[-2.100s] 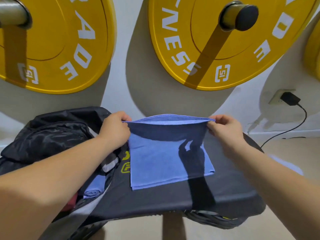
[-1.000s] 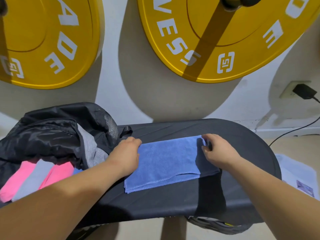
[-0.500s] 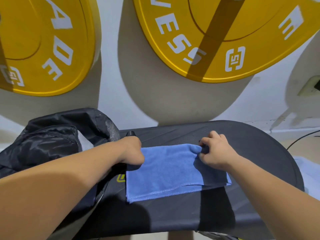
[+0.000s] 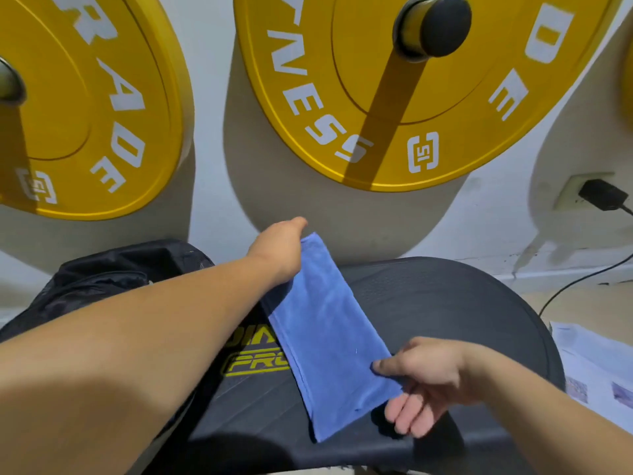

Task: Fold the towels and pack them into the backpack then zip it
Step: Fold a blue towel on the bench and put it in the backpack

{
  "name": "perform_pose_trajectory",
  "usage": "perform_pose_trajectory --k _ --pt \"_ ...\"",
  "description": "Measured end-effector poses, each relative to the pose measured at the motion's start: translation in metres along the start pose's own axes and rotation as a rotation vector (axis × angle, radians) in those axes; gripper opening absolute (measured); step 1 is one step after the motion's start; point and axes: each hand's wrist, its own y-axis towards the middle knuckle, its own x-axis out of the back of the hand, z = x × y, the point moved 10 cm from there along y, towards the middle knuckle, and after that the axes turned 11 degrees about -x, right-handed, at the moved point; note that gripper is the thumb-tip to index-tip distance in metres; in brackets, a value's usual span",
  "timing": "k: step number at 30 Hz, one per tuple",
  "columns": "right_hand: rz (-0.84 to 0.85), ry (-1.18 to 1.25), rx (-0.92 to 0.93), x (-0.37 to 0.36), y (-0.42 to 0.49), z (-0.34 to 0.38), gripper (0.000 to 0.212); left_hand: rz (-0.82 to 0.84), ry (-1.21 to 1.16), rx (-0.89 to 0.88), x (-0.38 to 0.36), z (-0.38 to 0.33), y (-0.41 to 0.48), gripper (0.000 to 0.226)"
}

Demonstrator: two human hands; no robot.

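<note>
A folded blue towel (image 4: 329, 334) is held as a long narrow strip above the black padded surface (image 4: 438, 310), slanting from far left to near right. My left hand (image 4: 279, 246) grips its far end, lifted toward the wall. My right hand (image 4: 421, 382) pinches the near end, thumb on top and fingers underneath. The black backpack (image 4: 113, 275) sits at the left, mostly hidden behind my left forearm.
Two yellow weight plates (image 4: 376, 97) hang on pegs on the wall just beyond the surface. A wall socket with a black plug (image 4: 603, 195) and its cable is at the right. Printed papers (image 4: 589, 365) lie on the floor at the right.
The towel lay flat and crosswise on the surface under both hands. Now it is lifted and turned lengthwise, my left hand raised toward the wall and my right hand drawn nearer to me.
</note>
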Motion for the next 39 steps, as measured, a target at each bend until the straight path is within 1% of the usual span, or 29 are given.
perform_pose_trajectory --k 2,3,5,8,9,10,13,15,16,18,20,21,22,23,24,25,26,27,28,29,30,32,34,35,36,38,39 --pt "-0.115 -0.102 -0.056 0.004 0.001 -0.006 0.038 0.02 0.035 -0.028 -0.01 -0.018 0.0 0.055" --pt "-0.188 -0.159 -0.089 0.01 0.001 -0.009 0.037 0.054 0.047 -0.032 -0.021 -0.021 -0.005 0.053" --pt "-0.284 -0.249 -0.138 0.018 0.001 -0.013 0.04 0.152 0.056 -0.033 -0.048 -0.023 -0.025 0.038" --pt "-0.328 -0.274 -0.156 0.022 0.0 -0.013 0.043 0.268 -0.015 -0.053 -0.082 -0.026 -0.073 0.013" --pt "-0.333 -0.291 -0.154 0.021 0.0 -0.012 0.041 0.273 -0.04 -0.092 -0.088 -0.033 -0.092 0.007" --pt "-0.333 -0.305 -0.149 0.02 0.001 -0.01 0.038 0.273 -0.053 -0.143 -0.092 -0.043 -0.11 0.01" --pt "-0.251 -0.334 -0.134 0.007 0.003 -0.008 0.031 0.296 -0.073 -0.331 -0.098 -0.088 -0.162 0.033" --pt "-0.141 -0.292 -0.12 -0.007 0.001 -0.006 0.031 0.332 -0.001 -0.389 -0.103 -0.107 -0.183 0.049" --pt "-0.083 -0.243 -0.104 -0.014 -0.001 -0.005 0.032 0.328 0.042 -0.387 -0.106 -0.113 -0.189 0.053" --pt "0.013 -0.144 -0.074 -0.026 -0.008 -0.001 0.039 0.245 0.08 -0.336 -0.103 -0.117 -0.194 0.05" --pt "0.043 -0.116 -0.06 -0.033 -0.014 0.0 0.041 0.151 0.079 -0.285 -0.098 -0.114 -0.196 0.03" --pt "0.014 -0.15 -0.075 -0.032 -0.017 -0.003 0.041 0.129 0.097 -0.275 -0.097 -0.112 -0.198 0.021" --pt "-0.057 -0.23 -0.101 -0.027 -0.019 -0.007 0.04 0.125 0.116 -0.278 -0.097 -0.109 -0.199 0.02" --pt "-0.171 -0.362 -0.118 -0.019 -0.023 -0.01 0.037 0.137 0.139 -0.298 -0.098 -0.108 -0.202 0.023" --pt "-0.322 -0.53 -0.113 -0.008 -0.028 -0.009 0.034 0.144 0.149 -0.318 -0.099 -0.106 -0.206 0.026" --pt "-0.502 -0.687 -0.066 0.003 -0.036 -0.002 0.031 0.144 0.154 -0.338 -0.099 -0.105 -0.209 0.028" --pt "-0.673 -0.788 0.035 0.009 -0.045 0.012 0.032 0.152 0.151 -0.343 -0.1 -0.103 -0.213 0.029" --pt "-0.76 -0.792 0.159 0.006 -0.052 0.024 0.036 0.169 0.137 -0.327 -0.101 -0.099 -0.217 0.029" --pt "-0.752 -0.729 0.292 -0.002 -0.056 0.032 0.04 0.183 0.108 -0.299 -0.102 -0.094 -0.22 0.027" --pt "-0.694 -0.671 0.386 -0.014 -0.057 0.038 0.043 0.188 0.071 -0.275 -0.101 -0.091 -0.223 0.026" --pt "-0.642 -0.688 0.451 -0.029 -0.057 0.041 0.046 0.191 0.03 -0.252 -0.101 -0.087 -0.226 0.025" --pt "-0.606 -0.872 0.502 -0.059 -0.054 0.04 0.05 0.185 -0.066 -0.203 -0.1 -0.08 -0.228 0.026" --pt "-0.635 -1.059 0.498 -0.075 -0.045 0.033 0.053 0.167 -0.172 -0.126 -0.102 -0.067 -0.23 0.024" --pt "-0.674 -1.123 0.516 -0.078 -0.041 0.032 0.051 0.165 -0.22 -0.09 -0.105 -0.061 -0.23 0.02" --pt "-0.716 -1.154 0.565 -0.08 -0.041 0.034 0.044 0.169 -0.263 -0.065 -0.109 -0.056 -0.231 0.016" --pt "-0.782 -1.151 0.648 -0.08 -0.046 0.038 0.021 0.165 -0.313 -0.044 -0.112 -0.053 -0.231 0.012" --pt "-0.785 -1.137 0.649 -0.077 -0.046 0.037 0.017 0.157 -0.317 -0.047 -0.113 -0.053 -0.231 0.012"
